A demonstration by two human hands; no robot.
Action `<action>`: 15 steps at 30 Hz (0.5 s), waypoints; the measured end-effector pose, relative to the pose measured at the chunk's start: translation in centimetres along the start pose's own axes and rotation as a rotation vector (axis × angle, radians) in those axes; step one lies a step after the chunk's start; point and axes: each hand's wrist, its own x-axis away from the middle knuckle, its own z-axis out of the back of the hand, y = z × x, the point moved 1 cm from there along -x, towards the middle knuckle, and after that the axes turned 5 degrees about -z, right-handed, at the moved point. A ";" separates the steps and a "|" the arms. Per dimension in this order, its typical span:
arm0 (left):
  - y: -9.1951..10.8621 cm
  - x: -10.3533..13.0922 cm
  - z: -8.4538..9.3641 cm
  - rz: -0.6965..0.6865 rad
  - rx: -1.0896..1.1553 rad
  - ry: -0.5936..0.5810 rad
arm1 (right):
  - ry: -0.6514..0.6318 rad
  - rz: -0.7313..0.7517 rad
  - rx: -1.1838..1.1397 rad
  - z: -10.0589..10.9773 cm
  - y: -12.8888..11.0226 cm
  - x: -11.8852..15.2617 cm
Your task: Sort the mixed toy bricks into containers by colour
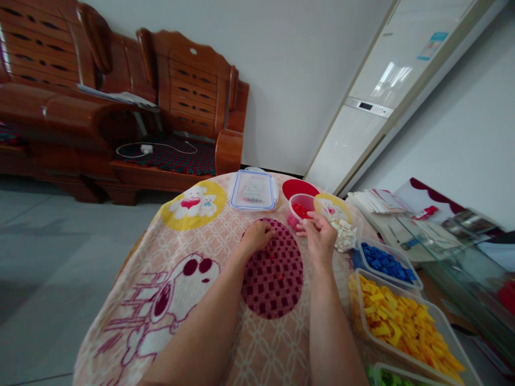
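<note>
My left hand point(259, 236) rests at the upper left of the dark red checked circle point(273, 295) on the tablecloth, its fingers curled down; anything in them is too small to make out. Two small red pieces point(280, 277) lie on that circle. Beside a round clear tub point(295, 219) with red pieces, my right hand point(317, 233) has its thumb and fingertips together by the tub's near right rim. What those fingertips hold, if anything, cannot be made out. White pieces point(345, 236) lie in a container just right of my right hand.
Boxes of blue pieces point(386, 262), yellow pieces point(406, 321) and green pieces point(392, 378) line the right side. A clear blue-edged lid point(254, 190) lies at the table's far edge. Beyond are a wooden sofa point(189, 91) and, at right, a glass shelf point(454, 268).
</note>
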 end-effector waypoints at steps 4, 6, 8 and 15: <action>-0.1 0.0 -0.1 -0.001 0.009 0.000 | 0.069 0.018 -0.041 0.6 -0.1 -0.3; 0.0 -0.1 -0.1 0.000 0.008 -0.002 | 0.024 -0.023 -0.010 0.6 0.1 -0.3; 0.0 -0.1 -0.1 0.004 0.013 -0.001 | -0.038 -0.056 0.024 0.4 0.3 -0.3; 0.0 0.0 -0.1 -0.004 0.026 -0.003 | -0.248 -0.132 0.177 -0.6 0.4 0.6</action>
